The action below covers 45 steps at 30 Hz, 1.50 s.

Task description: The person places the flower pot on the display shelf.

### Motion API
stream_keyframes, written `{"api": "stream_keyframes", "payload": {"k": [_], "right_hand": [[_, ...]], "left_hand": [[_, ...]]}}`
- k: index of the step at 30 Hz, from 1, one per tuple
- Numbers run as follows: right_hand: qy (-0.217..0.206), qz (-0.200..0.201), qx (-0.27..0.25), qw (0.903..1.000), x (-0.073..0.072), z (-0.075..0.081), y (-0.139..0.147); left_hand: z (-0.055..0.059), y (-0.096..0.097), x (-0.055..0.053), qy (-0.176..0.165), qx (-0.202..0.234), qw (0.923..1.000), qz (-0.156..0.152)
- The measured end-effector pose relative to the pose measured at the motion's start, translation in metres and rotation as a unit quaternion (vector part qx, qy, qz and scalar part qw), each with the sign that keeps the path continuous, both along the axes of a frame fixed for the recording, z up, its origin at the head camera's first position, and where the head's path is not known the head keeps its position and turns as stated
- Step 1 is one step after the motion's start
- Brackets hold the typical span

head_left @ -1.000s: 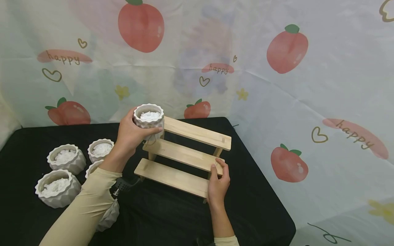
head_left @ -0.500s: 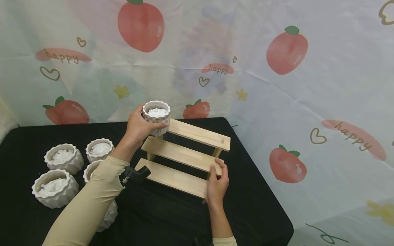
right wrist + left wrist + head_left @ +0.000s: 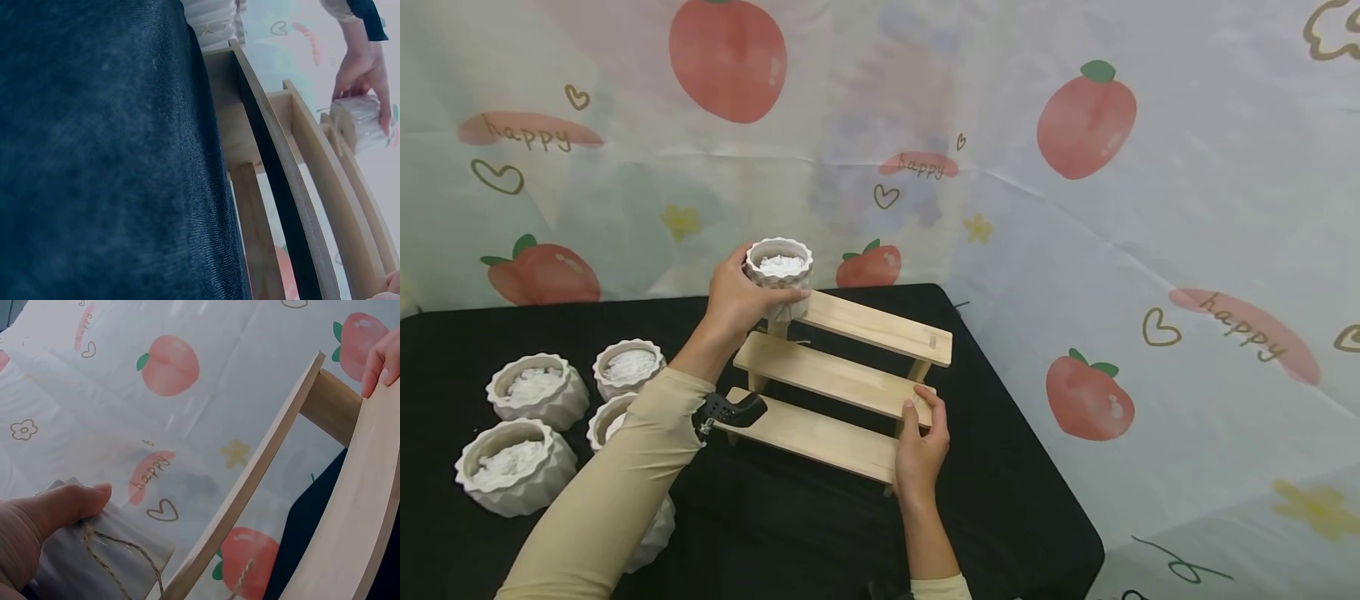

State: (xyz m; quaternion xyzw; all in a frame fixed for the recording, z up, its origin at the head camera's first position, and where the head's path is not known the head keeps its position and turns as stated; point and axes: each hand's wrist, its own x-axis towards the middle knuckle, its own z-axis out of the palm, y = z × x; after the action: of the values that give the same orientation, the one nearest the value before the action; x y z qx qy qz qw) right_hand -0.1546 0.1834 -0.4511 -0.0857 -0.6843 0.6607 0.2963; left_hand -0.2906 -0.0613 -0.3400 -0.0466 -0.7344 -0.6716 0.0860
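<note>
A small white pot [image 3: 779,271] with a scalloped rim, white filling and twine is gripped by my left hand [image 3: 735,293]. Thumb and fingers lie on opposite sides of it. The pot is upright at the left end of the top board of a three-step wooden plant stand [image 3: 820,367]. Whether its base bears on the board cannot be told. My right hand [image 3: 921,450] holds the stand's right end, thumb and fingers at the middle board. In the left wrist view, my thumb [image 3: 75,503] presses the pot's side above the twine [image 3: 119,540].
Several other white pots stand on the black-covered table at left, among them a wide one [image 3: 516,467] and a smaller one [image 3: 628,367]. My left forearm [image 3: 617,475] partly covers some. A fruit-printed curtain [image 3: 1000,275] hangs behind the table.
My left hand has carried the pot rightward and slightly up to the top board's left end. My right hand stays on the stand. The head view has turned slightly right.
</note>
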Motion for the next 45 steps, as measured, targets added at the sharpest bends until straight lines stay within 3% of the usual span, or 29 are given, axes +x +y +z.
{"api": "stream_keyframes", "payload": {"k": [10,25,45], "right_hand": [[0.004,-0.002,-0.004,1.0,0.0,0.001,0.0],[-0.004,-0.004,-0.007,1.0,0.002,-0.001,-0.001],[-0.002,-0.006,-0.004,1.0,0.001,0.003,-0.001]], "left_hand": [[0.002,0.006,-0.005,-0.002,-0.02,0.9998,0.005],[-0.003,0.011,-0.012,-0.013,0.006,0.9999,0.002],[-0.004,0.021,-0.026,-0.01,-0.004,0.9999,0.01]]}}
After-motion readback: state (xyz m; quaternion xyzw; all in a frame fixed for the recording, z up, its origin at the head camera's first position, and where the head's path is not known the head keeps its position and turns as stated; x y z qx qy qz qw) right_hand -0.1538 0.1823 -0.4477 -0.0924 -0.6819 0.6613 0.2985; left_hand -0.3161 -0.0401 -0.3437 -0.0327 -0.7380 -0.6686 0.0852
